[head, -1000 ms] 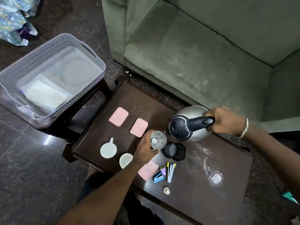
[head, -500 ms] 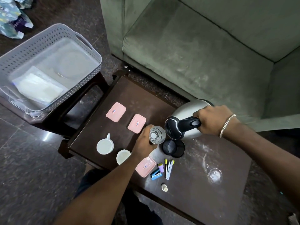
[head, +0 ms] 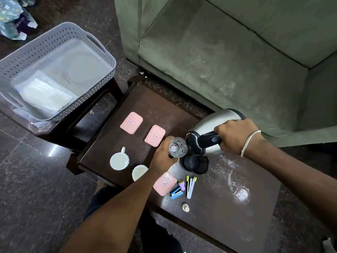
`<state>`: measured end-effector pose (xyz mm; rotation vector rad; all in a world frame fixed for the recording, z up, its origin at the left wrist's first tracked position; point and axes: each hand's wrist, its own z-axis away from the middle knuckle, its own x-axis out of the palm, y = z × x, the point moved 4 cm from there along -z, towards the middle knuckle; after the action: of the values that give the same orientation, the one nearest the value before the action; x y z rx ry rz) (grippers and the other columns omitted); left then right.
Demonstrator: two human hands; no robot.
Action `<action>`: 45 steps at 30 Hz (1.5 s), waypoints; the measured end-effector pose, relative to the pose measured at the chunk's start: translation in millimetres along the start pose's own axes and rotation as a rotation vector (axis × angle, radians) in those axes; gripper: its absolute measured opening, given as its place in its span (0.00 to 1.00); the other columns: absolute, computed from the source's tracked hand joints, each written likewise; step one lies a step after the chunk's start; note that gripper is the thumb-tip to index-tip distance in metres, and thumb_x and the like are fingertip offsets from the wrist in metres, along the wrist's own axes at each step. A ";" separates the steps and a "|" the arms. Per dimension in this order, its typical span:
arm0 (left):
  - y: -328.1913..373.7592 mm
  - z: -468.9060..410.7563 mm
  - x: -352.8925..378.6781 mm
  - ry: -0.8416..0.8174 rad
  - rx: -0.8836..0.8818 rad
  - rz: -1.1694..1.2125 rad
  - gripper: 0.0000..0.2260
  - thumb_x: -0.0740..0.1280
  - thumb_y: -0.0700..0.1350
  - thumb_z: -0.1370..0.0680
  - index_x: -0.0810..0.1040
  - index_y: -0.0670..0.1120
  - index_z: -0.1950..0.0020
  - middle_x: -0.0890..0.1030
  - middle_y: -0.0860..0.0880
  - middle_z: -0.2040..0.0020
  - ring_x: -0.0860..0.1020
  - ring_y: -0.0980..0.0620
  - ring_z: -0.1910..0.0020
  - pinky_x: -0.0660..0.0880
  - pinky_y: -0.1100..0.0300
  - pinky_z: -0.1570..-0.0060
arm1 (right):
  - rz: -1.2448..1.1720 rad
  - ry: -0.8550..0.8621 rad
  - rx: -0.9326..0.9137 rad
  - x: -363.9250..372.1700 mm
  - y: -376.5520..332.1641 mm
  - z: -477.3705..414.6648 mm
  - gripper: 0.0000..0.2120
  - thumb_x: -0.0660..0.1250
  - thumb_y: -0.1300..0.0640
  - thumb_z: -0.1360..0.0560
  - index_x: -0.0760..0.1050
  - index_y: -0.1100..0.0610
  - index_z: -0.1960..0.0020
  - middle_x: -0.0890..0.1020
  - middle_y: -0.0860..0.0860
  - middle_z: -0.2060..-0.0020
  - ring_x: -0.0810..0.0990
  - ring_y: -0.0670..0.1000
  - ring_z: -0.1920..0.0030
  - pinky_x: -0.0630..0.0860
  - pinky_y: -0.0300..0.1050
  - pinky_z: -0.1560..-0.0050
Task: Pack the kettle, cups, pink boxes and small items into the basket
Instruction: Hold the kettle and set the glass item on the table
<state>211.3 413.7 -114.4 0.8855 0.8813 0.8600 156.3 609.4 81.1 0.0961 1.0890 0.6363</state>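
My right hand grips the black handle of the steel kettle, which is tilted with its top toward a clear glass. My left hand holds that glass upright above the dark table. Three pink boxes lie on the table: one at the back left, one beside my left hand, one near the front. Two white cups stand at the left front. A blue stapler, a purple item and a yellow-tipped tool lie together. The grey basket sits on a stool at the left.
A black round kettle base stands under the kettle. A second clear glass lies on its side at the table's right. A small cream cap rests near the front edge. A green sofa is behind the table. White flat items lie in the basket.
My right hand has tipped the kettle further over, bringing its top down against the glass in my left hand. The view has shifted slightly.
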 end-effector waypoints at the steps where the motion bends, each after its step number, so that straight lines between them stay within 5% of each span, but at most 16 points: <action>1: 0.0 -0.1 -0.3 -0.005 0.000 -0.003 0.34 0.75 0.32 0.33 0.71 0.46 0.28 0.79 0.48 0.36 0.78 0.47 0.35 0.75 0.48 0.33 | 0.005 0.000 0.005 -0.6 -1.2 0.5 0.07 0.63 0.51 0.31 0.76 0.49 0.54 0.84 0.48 0.58 0.84 0.55 0.56 0.66 0.43 0.64; 45: -3.3 2.4 -0.7 0.007 0.018 -0.024 0.32 0.76 0.32 0.31 0.71 0.48 0.30 0.80 0.50 0.36 0.78 0.47 0.35 0.76 0.46 0.34 | 0.038 -0.019 0.047 -8.6 -16.6 5.7 0.07 0.64 0.50 0.29 0.77 0.49 0.53 0.84 0.49 0.57 0.84 0.55 0.55 0.66 0.45 0.63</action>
<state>213.9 411.2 -116.3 0.8865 0.9048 0.8360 165.7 592.6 84.5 0.1638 1.0861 0.6423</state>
